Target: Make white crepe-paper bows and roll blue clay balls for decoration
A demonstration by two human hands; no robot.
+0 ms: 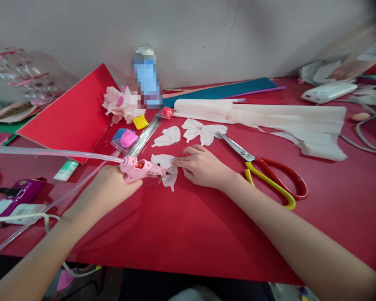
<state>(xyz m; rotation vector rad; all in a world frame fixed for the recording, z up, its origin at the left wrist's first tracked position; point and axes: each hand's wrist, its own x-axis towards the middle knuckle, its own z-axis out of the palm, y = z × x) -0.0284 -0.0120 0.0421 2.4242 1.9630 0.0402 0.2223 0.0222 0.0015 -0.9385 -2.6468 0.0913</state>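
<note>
My left hand (pixel 113 188) is closed around a pink hot glue gun (pixel 141 169), whose nozzle points down at a pale pink crepe paper petal (pixel 163 161). A long translucent glue stick (pixel 50 151) runs from the back of the gun toward the left. My right hand (pixel 200 166) lies on the red tabletop (pixel 188 238), its fingertips pressed against the petal's edge. Further petal cutouts (pixel 203 131) lie just beyond my right hand. To its right rest red-and-yellow-handled scissors (pixel 263 171), blades pointing up and left. Part of the petal is hidden under the gun.
A folded length of pale crepe paper (pixel 260 121) stretches across the back. A bundle of thin wires (pixel 144 136), red card (pixel 69 113), a blurred bottle (pixel 147 79), a paper flower (pixel 122 104), a white power bank (pixel 329 92) and a purple device (pixel 19 196) surround the work.
</note>
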